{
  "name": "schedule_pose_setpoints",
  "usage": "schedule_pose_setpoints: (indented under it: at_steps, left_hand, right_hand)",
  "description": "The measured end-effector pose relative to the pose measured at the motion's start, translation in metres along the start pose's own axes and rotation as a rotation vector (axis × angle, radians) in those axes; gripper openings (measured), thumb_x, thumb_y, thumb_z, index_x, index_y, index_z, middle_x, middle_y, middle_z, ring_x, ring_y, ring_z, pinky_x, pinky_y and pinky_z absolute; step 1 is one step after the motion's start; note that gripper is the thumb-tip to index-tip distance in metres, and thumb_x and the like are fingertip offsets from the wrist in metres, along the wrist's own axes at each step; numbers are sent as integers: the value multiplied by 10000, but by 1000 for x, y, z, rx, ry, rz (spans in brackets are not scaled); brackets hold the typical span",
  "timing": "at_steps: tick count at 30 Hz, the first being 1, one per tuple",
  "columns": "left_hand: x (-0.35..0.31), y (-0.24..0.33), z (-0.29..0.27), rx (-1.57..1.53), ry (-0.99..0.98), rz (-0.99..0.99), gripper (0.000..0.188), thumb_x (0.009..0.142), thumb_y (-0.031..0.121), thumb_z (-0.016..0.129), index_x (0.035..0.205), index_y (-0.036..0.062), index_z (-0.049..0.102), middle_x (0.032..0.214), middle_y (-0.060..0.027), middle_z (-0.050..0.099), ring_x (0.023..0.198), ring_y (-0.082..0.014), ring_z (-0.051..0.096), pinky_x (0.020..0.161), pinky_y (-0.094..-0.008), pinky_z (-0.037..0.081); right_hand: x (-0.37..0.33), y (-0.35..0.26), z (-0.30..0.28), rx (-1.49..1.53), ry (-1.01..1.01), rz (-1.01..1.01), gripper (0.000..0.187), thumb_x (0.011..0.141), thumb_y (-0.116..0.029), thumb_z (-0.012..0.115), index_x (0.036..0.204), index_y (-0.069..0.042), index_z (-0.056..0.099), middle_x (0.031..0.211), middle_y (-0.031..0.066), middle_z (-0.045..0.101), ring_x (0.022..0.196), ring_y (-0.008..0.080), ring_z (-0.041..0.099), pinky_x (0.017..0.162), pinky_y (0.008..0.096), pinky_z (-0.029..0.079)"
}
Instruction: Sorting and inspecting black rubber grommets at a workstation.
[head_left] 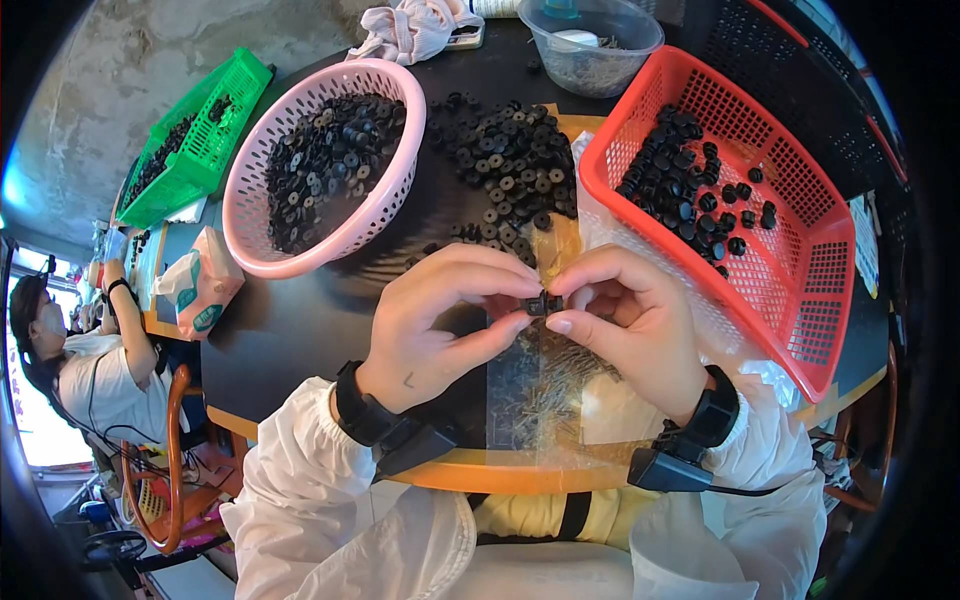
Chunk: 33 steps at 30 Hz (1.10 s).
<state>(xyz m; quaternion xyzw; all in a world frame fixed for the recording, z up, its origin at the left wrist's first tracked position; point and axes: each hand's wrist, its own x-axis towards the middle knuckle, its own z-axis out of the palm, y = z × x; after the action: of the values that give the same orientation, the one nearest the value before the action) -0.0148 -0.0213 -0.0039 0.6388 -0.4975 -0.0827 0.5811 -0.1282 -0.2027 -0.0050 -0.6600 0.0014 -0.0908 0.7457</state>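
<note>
Between the fingertips of both hands is a small black plastic part (541, 304), held over the table near its front edge. My left hand (440, 320) pinches it from the left with thumb and forefinger. From the other side, my right hand (630, 320) pinches it the same way. Fingertips cover much of the part, so its exact kind is hard to make out. Just beyond the hands lies a loose pile of black discs (500, 165) with centre holes. Below the hands, thin metal pins (560, 395) are scattered on clear plastic beside a pale sheet (620, 410).
A pink basket (240, 215) of black discs stands left. The red basket (700, 290) at right holds black round pieces. Farther back are a clear bowl (590, 70), a cloth (415, 28) and a green basket (190, 175). Left are a tissue pack (205, 285) and a seated person (110, 385).
</note>
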Motion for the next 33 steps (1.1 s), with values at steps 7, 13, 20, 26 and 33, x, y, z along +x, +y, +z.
schedule_pose_setpoints:
  at_steps: [7,13,20,26,33]
  left_hand:
    - [2,3,-1,61,-14,20,319,766,-83,717,1068,6,667,1078,-115,646,822,-152,655,699,-256,550]
    - [0,3,2,39,-13,-3,323,762,-83,718,1067,12,677,1074,-113,654,827,-150,658,701,-259,549]
    - [0,8,1,102,-13,-55,336,724,-96,729,1050,-26,686,1065,-163,674,915,-217,663,793,-304,539]
    - [3,8,2,187,-15,4,339,748,-49,731,1078,27,712,1056,-121,701,912,-219,688,811,-303,543]
    - [0,9,5,135,-21,-24,358,689,-90,738,1039,-19,719,1030,-163,707,933,-241,682,831,-324,530]
  right_hand:
    - [-1,0,0,23,39,8,260,836,15,718,1077,-17,625,1063,54,652,917,80,617,762,222,506]
    - [-1,0,-1,-22,5,21,250,840,5,718,1072,-12,627,1048,50,655,893,74,613,759,218,501]
    - [0,0,1,42,64,45,225,814,-2,748,1008,-27,637,983,34,652,847,64,611,746,212,493]
    - [-1,1,-1,-3,74,-48,232,782,4,775,957,-35,627,922,18,646,820,65,611,730,214,492]
    - [-3,3,-1,83,66,-29,195,790,4,770,901,-36,615,891,20,641,806,73,621,724,218,497]
